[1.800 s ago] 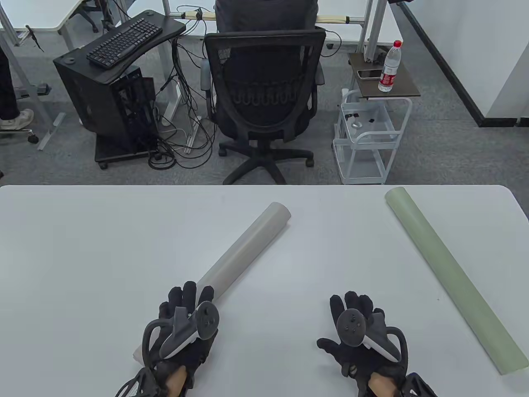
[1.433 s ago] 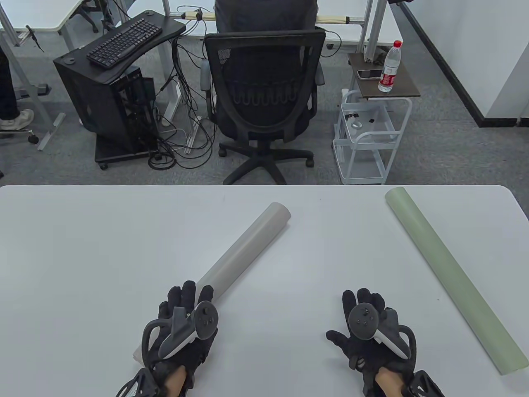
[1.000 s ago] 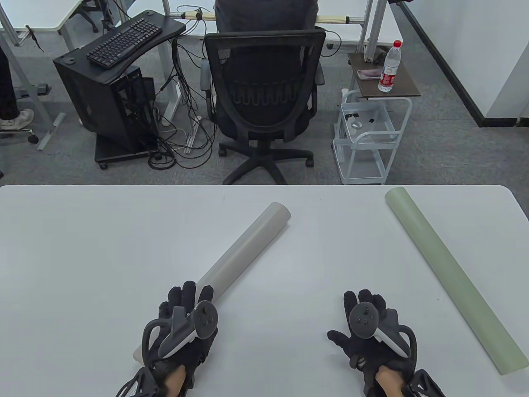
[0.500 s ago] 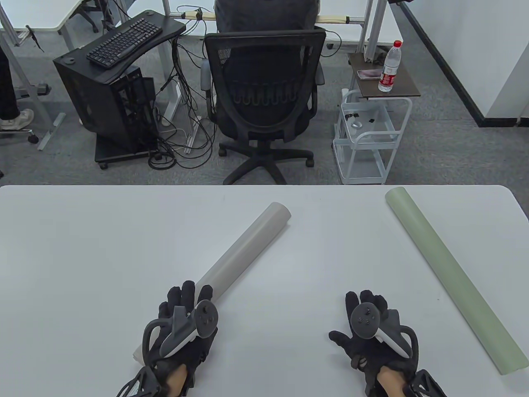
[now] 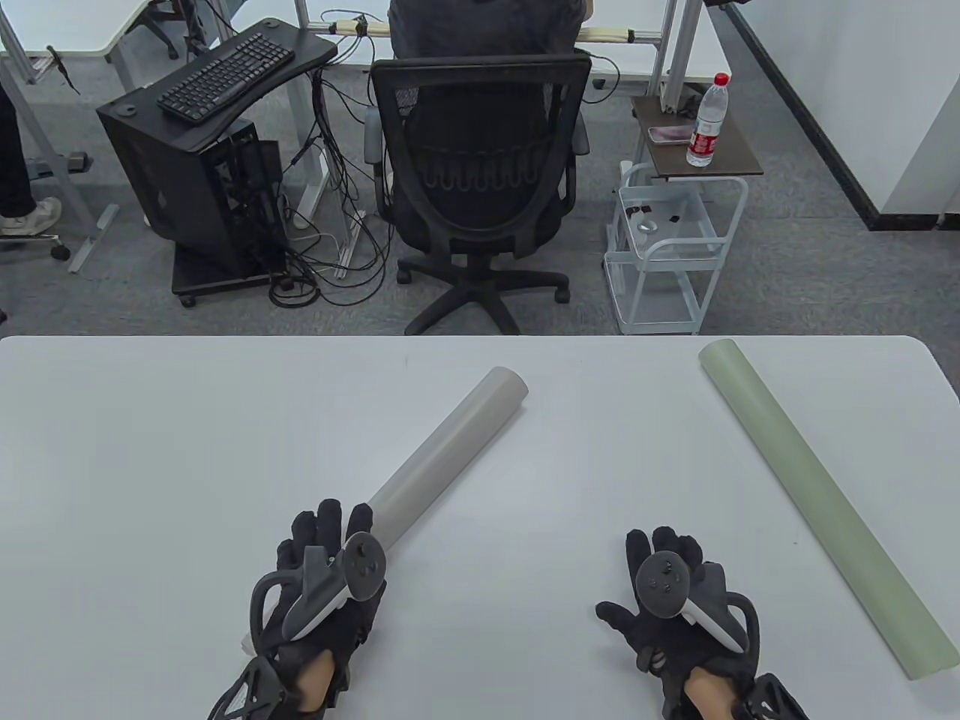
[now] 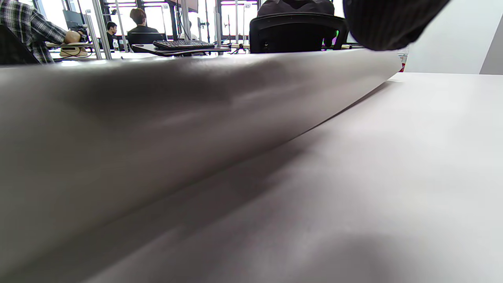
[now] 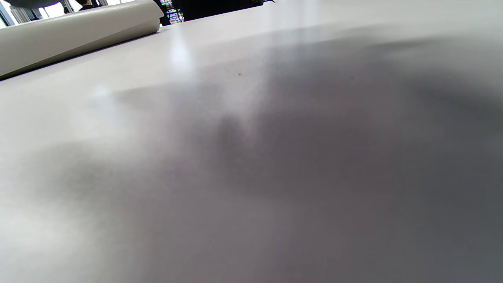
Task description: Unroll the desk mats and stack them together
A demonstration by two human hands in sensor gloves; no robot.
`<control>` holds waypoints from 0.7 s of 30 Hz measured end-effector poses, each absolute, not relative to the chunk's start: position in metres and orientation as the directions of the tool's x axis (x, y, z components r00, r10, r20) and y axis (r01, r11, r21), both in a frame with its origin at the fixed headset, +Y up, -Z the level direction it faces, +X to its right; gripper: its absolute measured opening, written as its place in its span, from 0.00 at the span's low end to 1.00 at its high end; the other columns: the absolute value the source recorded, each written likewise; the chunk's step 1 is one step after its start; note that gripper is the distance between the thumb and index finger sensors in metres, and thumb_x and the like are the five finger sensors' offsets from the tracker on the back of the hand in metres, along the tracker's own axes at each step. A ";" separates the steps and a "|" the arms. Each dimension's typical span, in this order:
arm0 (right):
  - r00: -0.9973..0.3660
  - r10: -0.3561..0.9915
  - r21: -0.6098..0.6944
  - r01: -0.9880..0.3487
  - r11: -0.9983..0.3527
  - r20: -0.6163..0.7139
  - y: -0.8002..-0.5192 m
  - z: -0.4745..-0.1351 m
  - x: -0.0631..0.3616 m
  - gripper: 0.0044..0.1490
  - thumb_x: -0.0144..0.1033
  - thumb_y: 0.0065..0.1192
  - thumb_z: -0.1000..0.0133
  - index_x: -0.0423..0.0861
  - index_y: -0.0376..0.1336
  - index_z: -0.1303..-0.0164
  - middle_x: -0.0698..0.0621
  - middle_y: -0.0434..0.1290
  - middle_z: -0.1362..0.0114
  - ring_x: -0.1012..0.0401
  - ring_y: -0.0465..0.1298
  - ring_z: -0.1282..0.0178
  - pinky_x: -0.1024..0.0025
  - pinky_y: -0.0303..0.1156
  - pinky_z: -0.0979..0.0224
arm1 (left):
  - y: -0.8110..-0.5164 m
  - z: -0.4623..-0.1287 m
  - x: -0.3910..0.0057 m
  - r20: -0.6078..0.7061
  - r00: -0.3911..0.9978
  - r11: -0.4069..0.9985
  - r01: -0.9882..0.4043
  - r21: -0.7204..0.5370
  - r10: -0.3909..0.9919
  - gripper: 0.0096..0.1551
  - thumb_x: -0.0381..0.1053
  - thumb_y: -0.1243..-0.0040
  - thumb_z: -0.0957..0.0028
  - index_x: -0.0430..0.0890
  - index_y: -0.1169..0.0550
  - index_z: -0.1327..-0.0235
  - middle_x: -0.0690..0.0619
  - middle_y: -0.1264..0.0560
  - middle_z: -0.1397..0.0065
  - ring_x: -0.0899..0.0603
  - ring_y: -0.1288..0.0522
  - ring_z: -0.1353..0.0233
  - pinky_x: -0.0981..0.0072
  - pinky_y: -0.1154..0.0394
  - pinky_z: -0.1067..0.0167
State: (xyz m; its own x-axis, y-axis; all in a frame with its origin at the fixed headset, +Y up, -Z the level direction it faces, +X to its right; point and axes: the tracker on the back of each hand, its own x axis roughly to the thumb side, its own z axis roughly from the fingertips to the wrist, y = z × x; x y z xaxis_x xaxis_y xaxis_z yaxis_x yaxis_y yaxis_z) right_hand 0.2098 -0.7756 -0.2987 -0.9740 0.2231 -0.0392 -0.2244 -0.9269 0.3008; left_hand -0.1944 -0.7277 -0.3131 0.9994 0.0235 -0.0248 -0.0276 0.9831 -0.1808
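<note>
A rolled light-grey desk mat [image 5: 450,450] lies slantwise on the white table [image 5: 150,465], from the near left to the middle. My left hand [image 5: 328,541] rests on top of its near end with the fingers stretched over the roll. In the left wrist view the roll [image 6: 157,118] fills the left side and one gloved fingertip [image 6: 389,19] hangs over it. A rolled pale-green mat [image 5: 817,502] lies slantwise at the right. My right hand [image 5: 664,559] lies flat and spread on the bare table, holding nothing, between the two rolls. The grey roll's far end [image 7: 78,27] shows in the right wrist view.
Beyond the table's far edge stand a black office chair [image 5: 480,187], a white wire trolley [image 5: 667,247] and a computer stand with a keyboard [image 5: 225,75]. The green roll's near end lies close to the table's right edge.
My left hand has slid a little to the left and farther along the grey roll. My right hand shifted slightly right earlier and has since stayed still. Both rolls lie where they were.
</note>
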 end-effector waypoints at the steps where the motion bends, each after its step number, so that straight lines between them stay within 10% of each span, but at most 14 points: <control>1: -0.974 0.225 0.299 -0.227 -0.927 -0.039 -0.776 -0.299 0.210 0.61 0.72 0.44 0.54 0.59 0.20 0.27 0.47 0.18 0.19 0.41 0.23 0.19 0.34 0.28 0.23 | -0.728 -0.315 -0.193 -0.026 0.999 0.981 -0.025 -0.193 0.020 0.53 0.62 0.43 0.57 0.57 0.60 0.31 0.44 0.66 0.18 0.27 0.60 0.20 0.30 0.54 0.27; 21: -0.964 0.263 0.290 -0.260 -0.921 -0.030 -0.771 -0.297 0.216 0.62 0.72 0.45 0.54 0.59 0.19 0.28 0.47 0.18 0.19 0.41 0.23 0.19 0.34 0.27 0.24 | -0.722 -0.402 -0.181 -0.099 0.991 0.876 -0.126 -0.466 0.090 0.51 0.60 0.47 0.56 0.53 0.63 0.33 0.43 0.61 0.18 0.27 0.48 0.20 0.32 0.45 0.28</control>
State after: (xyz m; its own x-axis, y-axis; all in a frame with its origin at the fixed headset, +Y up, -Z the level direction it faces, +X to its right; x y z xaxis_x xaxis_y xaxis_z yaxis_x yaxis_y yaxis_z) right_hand 0.2164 -0.7708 -0.2974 -0.9643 0.2632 -0.0296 -0.2603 -0.9210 0.2899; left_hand -0.1814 -0.7221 -0.4016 0.9911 0.0897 -0.0985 -0.1256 0.8759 -0.4659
